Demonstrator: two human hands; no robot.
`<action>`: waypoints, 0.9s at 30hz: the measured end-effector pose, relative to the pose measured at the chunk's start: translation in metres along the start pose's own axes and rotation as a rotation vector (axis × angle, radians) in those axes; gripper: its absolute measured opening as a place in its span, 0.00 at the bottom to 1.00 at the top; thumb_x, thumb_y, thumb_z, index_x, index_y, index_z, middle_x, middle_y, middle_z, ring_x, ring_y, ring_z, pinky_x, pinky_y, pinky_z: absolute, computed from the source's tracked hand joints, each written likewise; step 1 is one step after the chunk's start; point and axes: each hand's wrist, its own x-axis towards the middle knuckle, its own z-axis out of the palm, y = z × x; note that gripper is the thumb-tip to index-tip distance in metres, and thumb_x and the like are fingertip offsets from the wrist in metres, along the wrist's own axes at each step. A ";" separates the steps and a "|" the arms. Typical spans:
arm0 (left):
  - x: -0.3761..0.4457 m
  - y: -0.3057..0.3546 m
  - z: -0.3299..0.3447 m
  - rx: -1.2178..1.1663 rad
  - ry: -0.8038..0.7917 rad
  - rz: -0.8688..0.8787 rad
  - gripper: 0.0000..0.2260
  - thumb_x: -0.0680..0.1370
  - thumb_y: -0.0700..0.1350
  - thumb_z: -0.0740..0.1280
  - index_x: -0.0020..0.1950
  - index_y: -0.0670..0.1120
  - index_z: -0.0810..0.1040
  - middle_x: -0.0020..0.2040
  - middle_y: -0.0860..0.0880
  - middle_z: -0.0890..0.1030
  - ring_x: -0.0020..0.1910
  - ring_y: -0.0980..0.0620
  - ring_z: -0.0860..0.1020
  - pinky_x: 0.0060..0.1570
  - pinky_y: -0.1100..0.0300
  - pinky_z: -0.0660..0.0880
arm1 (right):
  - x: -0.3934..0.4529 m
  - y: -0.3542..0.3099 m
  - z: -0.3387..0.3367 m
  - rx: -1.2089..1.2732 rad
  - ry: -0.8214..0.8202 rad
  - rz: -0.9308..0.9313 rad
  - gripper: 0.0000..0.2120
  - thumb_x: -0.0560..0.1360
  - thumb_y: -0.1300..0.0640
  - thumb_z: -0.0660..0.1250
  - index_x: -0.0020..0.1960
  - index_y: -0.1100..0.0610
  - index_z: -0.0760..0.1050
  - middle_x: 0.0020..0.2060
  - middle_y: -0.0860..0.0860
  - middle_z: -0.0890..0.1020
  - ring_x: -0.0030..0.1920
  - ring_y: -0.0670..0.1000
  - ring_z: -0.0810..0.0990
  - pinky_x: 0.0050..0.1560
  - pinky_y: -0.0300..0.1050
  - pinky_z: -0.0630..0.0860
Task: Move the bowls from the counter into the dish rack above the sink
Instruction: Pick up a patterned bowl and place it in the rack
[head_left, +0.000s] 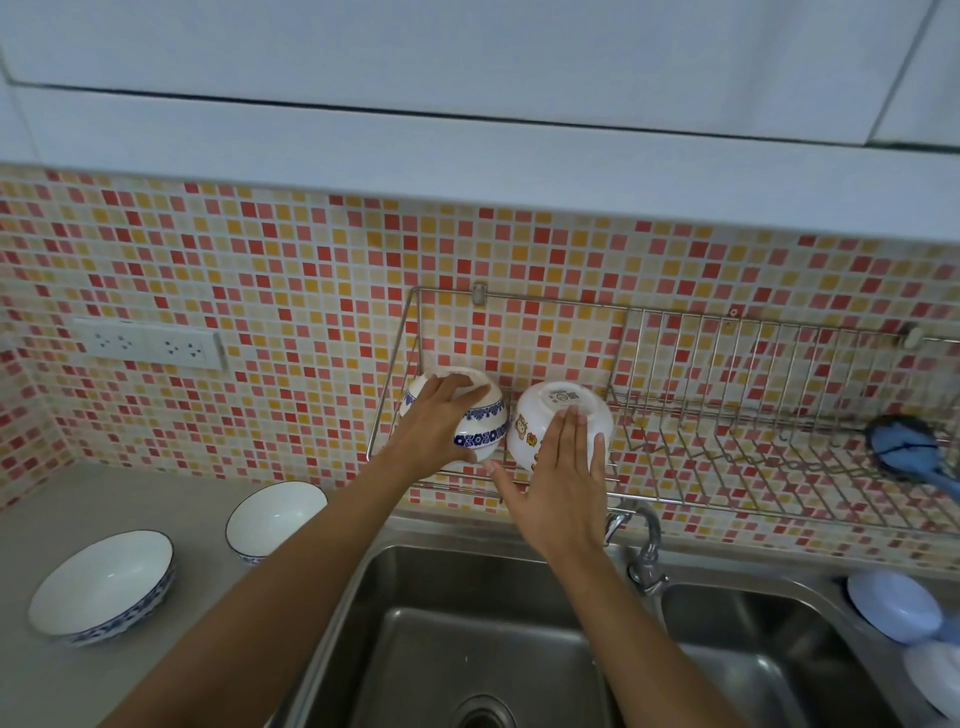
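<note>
Your hands set two upturned bowls in the dish rack (675, 457).
Left hand (436, 421) grips the blue-banded bowl (485, 431); right hand (561, 467) lies spread on the cartoon bowl (540, 415).

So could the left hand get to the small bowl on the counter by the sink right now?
Probably not at once: the left hand is gripping the blue-patterned bowl in the dish rack. Once it lets go, the small bowl sits open on the counter just below, with nothing over it.

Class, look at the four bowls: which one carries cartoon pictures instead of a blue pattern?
The upturned white bowl in the dish rack, under the right hand; the other three have blue trim.
</note>
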 end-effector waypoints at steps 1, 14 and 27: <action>0.000 0.000 0.000 0.002 -0.002 -0.001 0.42 0.63 0.50 0.79 0.74 0.48 0.64 0.72 0.45 0.66 0.69 0.41 0.62 0.70 0.46 0.63 | 0.000 0.000 0.000 -0.001 -0.002 0.000 0.50 0.72 0.25 0.42 0.78 0.64 0.45 0.78 0.61 0.50 0.78 0.56 0.48 0.76 0.54 0.37; -0.013 -0.003 0.006 -0.258 0.025 -0.137 0.33 0.70 0.50 0.74 0.72 0.51 0.65 0.73 0.47 0.65 0.72 0.44 0.60 0.72 0.45 0.60 | -0.001 0.001 -0.001 -0.013 -0.014 0.001 0.51 0.72 0.25 0.43 0.78 0.64 0.44 0.78 0.61 0.50 0.78 0.57 0.48 0.77 0.58 0.41; -0.028 0.002 0.012 -0.065 0.049 -0.181 0.24 0.82 0.55 0.48 0.77 0.50 0.53 0.79 0.47 0.51 0.78 0.46 0.48 0.76 0.48 0.51 | -0.002 0.001 0.002 0.029 -0.001 0.007 0.49 0.73 0.26 0.44 0.78 0.63 0.43 0.78 0.59 0.47 0.78 0.56 0.45 0.76 0.58 0.39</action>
